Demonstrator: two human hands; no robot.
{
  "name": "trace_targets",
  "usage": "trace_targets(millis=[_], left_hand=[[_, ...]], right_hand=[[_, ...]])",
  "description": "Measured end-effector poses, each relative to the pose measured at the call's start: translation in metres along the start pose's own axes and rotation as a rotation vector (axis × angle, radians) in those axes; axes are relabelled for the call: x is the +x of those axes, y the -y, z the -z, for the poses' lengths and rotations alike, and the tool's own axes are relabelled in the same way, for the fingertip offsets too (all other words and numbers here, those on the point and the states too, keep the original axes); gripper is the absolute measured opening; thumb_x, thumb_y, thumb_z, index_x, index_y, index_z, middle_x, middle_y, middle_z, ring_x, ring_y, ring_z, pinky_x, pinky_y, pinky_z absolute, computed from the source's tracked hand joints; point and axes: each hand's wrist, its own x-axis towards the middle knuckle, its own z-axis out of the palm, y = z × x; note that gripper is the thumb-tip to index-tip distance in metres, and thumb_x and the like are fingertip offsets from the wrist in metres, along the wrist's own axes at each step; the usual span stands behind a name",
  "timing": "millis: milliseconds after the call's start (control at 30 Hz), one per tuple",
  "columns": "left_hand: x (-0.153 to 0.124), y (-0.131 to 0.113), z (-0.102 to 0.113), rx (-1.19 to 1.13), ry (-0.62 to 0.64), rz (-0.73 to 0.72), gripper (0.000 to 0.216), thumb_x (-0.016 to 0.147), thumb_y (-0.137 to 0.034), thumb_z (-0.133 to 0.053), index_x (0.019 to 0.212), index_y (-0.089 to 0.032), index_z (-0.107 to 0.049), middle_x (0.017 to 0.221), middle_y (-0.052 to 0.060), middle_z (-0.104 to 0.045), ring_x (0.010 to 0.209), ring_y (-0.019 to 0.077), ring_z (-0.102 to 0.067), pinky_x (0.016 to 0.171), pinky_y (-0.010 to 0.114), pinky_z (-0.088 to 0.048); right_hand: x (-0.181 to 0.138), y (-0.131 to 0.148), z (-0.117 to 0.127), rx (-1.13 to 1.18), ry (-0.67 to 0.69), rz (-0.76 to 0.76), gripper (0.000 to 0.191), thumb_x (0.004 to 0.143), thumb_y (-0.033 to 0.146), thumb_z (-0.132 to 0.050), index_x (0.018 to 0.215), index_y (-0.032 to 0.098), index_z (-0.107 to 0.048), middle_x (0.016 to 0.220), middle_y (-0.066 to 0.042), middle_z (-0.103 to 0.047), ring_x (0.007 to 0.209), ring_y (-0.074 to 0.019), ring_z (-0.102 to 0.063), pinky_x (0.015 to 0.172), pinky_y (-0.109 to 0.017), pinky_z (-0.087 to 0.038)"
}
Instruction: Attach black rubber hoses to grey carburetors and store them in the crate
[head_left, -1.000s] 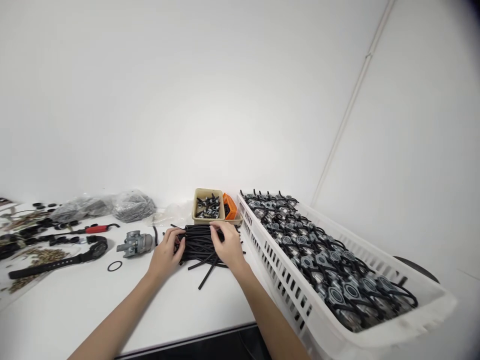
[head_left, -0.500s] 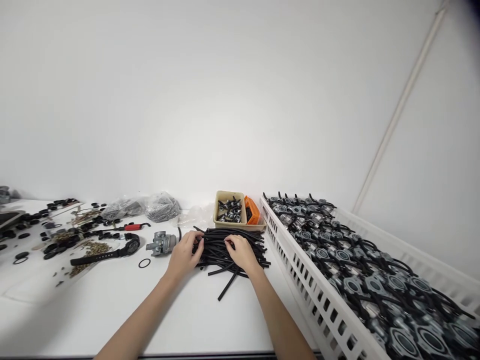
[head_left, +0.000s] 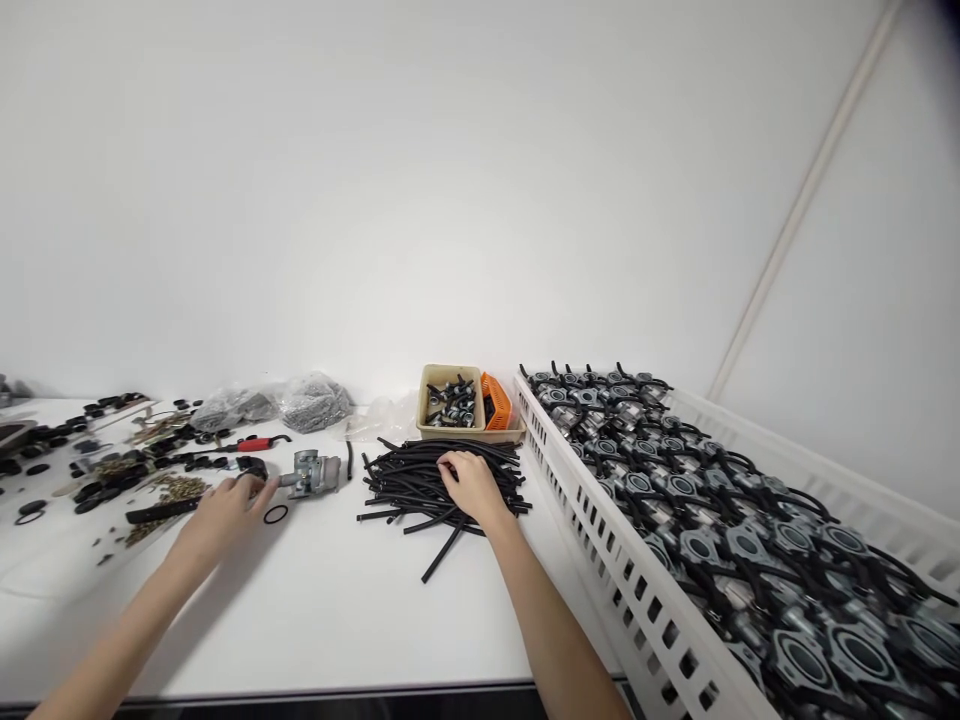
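My left hand (head_left: 231, 505) is over a black wristwatch (head_left: 161, 511) lying on the table, its fingers curved and slightly apart at the watch head. Just right of that hand lies a grey metal carburetor (head_left: 315, 474), with a black O-ring (head_left: 276, 514) in front of it. My right hand (head_left: 472, 485) rests at a pile of short black rubber hoses (head_left: 409, 480), thumb and fingertips drawn together. Whatever is between those fingertips, if anything, is hidden. One hose (head_left: 444, 550) sticks out toward the front of the pile.
A white slatted crate (head_left: 600, 520) full of carburetors fills the right side. Behind the hoses stand a beige bin (head_left: 422, 400) of small parts and an orange basket (head_left: 498, 402). Plastic bags (head_left: 315, 402), a red-handled tool (head_left: 253, 444), black rings and brass pieces (head_left: 176, 488) lie left.
My left hand has left the hose pile and moved left, past the carburetor, to the wristwatch. My right hand stays over the hoses. The view has shifted slightly.
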Motion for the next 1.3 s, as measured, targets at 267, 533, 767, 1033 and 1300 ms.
trace_targets(millis=[267,533,767,1033,1300], left_hand=[[0.0,-0.022,-0.008,-0.046,0.058,-0.102,0.044,0.091,-0.054,-0.03,0.074,-0.022,-0.054,0.07,0.005,-0.06,0.074,0.0241,-0.064,0.069,0.033,-0.049],[-0.017,-0.065,0.019,0.002,-0.012,-0.34,0.04,0.09,-0.056,-0.038,0.083,-0.021,-0.058,0.086,0.008,-0.062,0.079,0.0234,-0.06,0.068,0.033,-0.042],[-0.072,-0.136,0.031,0.01,0.032,-0.66,0.036,0.093,-0.042,-0.042,0.068,-0.021,-0.057,0.067,0.004,-0.055,0.063,0.0178,-0.055,0.06,0.031,-0.043],[-0.093,-0.165,0.01,-0.226,0.023,-0.483,0.03,0.083,-0.049,-0.057,0.073,-0.022,-0.051,0.082,0.006,-0.056,0.075,0.0221,-0.057,0.065,0.034,-0.048],[-0.1,-0.132,-0.004,-0.956,0.693,-0.16,0.11,0.057,-0.059,-0.08,0.144,-0.029,-0.02,0.131,0.011,-0.056,0.113,0.0319,-0.058,0.097,0.043,-0.046]], right_hand=[[-0.001,0.002,0.002,0.006,0.013,-0.005,0.019,0.09,0.016,-0.05,0.094,0.022,-0.067,0.097,-0.004,-0.074,0.095,-0.0201,-0.066,0.085,-0.031,-0.045],[0.0,0.002,0.002,0.008,0.009,-0.007,0.019,0.09,0.015,-0.051,0.094,0.023,-0.068,0.097,-0.004,-0.074,0.094,-0.0203,-0.066,0.084,-0.031,-0.045],[0.0,0.0,0.0,0.017,0.012,-0.019,0.019,0.09,0.017,-0.051,0.095,0.022,-0.068,0.096,-0.004,-0.074,0.093,-0.0201,-0.066,0.084,-0.031,-0.045],[-0.001,0.0,-0.001,0.011,0.005,-0.012,0.018,0.09,0.016,-0.052,0.095,0.022,-0.068,0.096,-0.004,-0.074,0.094,-0.0199,-0.066,0.085,-0.031,-0.046],[0.0,-0.002,-0.002,0.028,0.002,-0.009,0.019,0.09,0.017,-0.051,0.095,0.021,-0.069,0.096,-0.004,-0.074,0.093,-0.0184,-0.066,0.084,-0.029,-0.045]])
